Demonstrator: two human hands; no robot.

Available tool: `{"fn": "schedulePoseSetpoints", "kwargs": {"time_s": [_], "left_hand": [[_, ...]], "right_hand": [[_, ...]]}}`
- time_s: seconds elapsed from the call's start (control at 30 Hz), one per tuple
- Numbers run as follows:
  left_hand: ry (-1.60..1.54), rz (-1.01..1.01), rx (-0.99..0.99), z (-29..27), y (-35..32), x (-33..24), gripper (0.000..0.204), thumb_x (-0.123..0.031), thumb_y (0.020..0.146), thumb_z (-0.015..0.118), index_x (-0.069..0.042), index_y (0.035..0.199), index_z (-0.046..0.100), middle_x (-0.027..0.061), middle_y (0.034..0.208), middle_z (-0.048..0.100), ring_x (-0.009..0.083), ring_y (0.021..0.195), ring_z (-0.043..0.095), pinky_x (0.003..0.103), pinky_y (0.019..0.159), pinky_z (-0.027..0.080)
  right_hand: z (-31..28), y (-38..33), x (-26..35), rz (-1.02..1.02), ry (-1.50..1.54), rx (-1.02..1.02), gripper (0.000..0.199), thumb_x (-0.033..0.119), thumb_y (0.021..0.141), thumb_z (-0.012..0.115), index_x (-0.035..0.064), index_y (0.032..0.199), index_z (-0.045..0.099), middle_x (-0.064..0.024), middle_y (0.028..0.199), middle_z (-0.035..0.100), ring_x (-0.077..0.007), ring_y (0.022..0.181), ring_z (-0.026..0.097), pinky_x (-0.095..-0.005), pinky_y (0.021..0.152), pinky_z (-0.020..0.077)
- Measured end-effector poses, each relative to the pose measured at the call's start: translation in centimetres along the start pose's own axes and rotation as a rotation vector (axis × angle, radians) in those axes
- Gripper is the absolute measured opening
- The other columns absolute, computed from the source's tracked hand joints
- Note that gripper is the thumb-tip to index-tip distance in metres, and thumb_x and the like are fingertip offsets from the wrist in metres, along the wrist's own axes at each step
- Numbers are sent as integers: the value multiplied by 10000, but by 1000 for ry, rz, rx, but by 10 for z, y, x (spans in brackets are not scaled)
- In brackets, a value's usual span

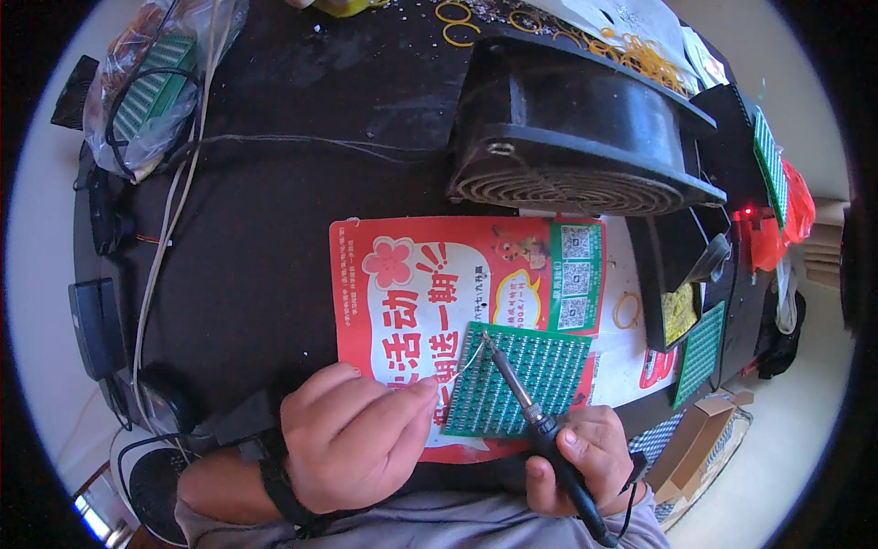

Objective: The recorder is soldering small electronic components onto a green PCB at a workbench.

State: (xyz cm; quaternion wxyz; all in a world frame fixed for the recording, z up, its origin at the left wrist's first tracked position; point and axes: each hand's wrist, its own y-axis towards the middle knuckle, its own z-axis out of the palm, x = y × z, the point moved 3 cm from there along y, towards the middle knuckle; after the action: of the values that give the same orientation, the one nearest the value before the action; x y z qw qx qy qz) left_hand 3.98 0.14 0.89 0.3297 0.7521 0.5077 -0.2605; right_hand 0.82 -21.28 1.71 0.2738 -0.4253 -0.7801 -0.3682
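A green circuit board panel (pixel 526 375) with rows of small pads lies on a red and white printed sheet (pixel 357 274). My right hand (pixel 585 457) is wrapped round the black handle of a soldering iron (pixel 553 439), whose tip points at the board's upper left corner. Pinched between the fingers of my left hand (pixel 357 439) is a thin silvery solder wire (pixel 468 364). The wire's far end reaches the same corner, close to the iron's tip; whether the two touch I cannot tell.
A large black fan (pixel 585 128) stands just beyond the sheet. Right of it are a yellow sponge (pixel 679 314) in a dark holder and another green board (pixel 701 355). Yellow rubber bands (pixel 640 59) lie at the back. A plastic bag (pixel 137 101) holding boards and several cables (pixel 174 210) occupy the left.
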Motion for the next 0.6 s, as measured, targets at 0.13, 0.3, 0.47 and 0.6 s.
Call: {"fn": "schedulePoseSetpoints", "kwargs": {"time_s": [0.13,0.3,0.47,0.6], "left_hand": [[18,26,31,1,2,-1,209,29,641,733,-31,822,647,57,600,566,216,470,529,322,469,416],[43,74,23,3,1,-1,214,32,638,733,-24,825,645,49,607,571,212,472,528,318,468,417],[64,96,44,2,4,-3,231,29,636,737,-20,842,645,42,617,572,204,477,522,320,467,415],[74,128,39,4,3,-2,226,22,636,736,-13,840,645,42,625,575,201,484,524,323,470,414]], "right_hand": [[2,-1,-1,-20,-22,-41,422,44,693,739,-34,1057,540,-102,759,593,-215,612,580,-308,545,469],[1,-3,0,-20,-29,-34,409,44,690,741,-33,1041,545,-98,752,589,-213,609,577,-301,543,470],[1,0,0,-27,-32,-32,382,45,683,745,-26,1003,551,-92,740,584,-211,601,575,-303,541,477],[1,-2,1,-39,-37,-47,359,44,678,746,-18,971,548,-92,733,584,-210,589,571,-300,528,475]]}}
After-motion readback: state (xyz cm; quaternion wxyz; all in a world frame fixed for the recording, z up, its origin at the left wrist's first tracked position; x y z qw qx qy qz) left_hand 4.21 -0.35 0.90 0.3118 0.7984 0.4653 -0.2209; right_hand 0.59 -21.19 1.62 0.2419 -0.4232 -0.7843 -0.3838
